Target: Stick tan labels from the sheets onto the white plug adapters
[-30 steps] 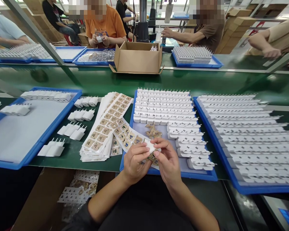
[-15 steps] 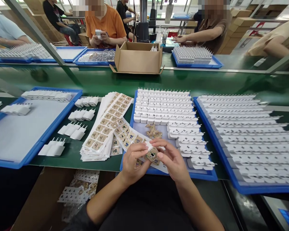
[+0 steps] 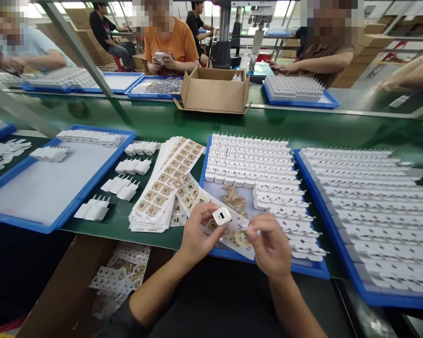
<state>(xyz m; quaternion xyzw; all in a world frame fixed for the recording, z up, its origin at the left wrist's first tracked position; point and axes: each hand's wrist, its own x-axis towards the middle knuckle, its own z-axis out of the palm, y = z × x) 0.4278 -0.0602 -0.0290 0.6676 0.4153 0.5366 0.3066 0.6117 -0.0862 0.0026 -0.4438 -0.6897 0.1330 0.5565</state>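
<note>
My left hand [image 3: 199, 234] grips a white charger plug [image 3: 222, 216] between thumb and fingers. Its white end face with a dark port slot is turned towards me. To the right of it, my right hand [image 3: 270, 241] is blurred, with thumb and fingertips pinched together; what they hold is too smeared to make out. Beneath both hands lies a strip of tan stickers [image 3: 190, 192], partly hidden by them. Small tan peeled pieces [image 3: 233, 198] are heaped behind the charger, in the blue tray [image 3: 206, 164] that also carries rows of white chargers [image 3: 246, 155].
Stacked sticker sheets [image 3: 155, 197] lie left of the tray, beside small groups of chargers [image 3: 93, 208]. A left tray [image 3: 56, 188] bears a few chargers; a right tray [image 3: 341, 253] is full of rows. Across the green belt [image 3: 155, 117] stand an open carton [image 3: 215, 96] and co-workers.
The charger's end face was tan and is now white. My right hand has drawn away from it to the right, while my left hand keeps its grip. The view has shifted slightly left.
</note>
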